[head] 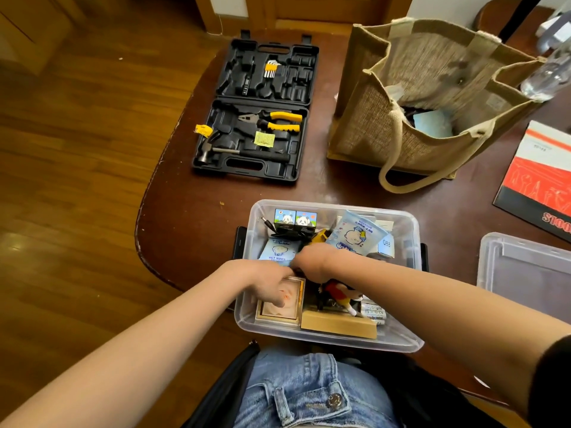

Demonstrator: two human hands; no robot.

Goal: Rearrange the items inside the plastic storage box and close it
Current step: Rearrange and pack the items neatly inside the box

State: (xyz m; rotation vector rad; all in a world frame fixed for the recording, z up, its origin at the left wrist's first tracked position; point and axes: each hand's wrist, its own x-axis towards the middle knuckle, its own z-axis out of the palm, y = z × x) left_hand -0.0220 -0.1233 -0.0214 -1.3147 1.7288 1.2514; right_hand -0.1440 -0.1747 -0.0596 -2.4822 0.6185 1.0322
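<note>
The clear plastic storage box stands open at the table's near edge, right in front of me. Inside lie two wet-wipe packs, a panda-print box, a gold picture frame, a red-shirted doll, a wooden block and batteries. My left hand holds the frame's upper edge, thumb on its face. My right hand reaches down into the box's middle, just above the doll; its fingers are hidden. The box's clear lid lies to the right.
An open black tool case with pliers and a hammer sits at the back left. A jute tote bag stands at the back right, a plastic bottle beside it. A red and black booklet lies at far right.
</note>
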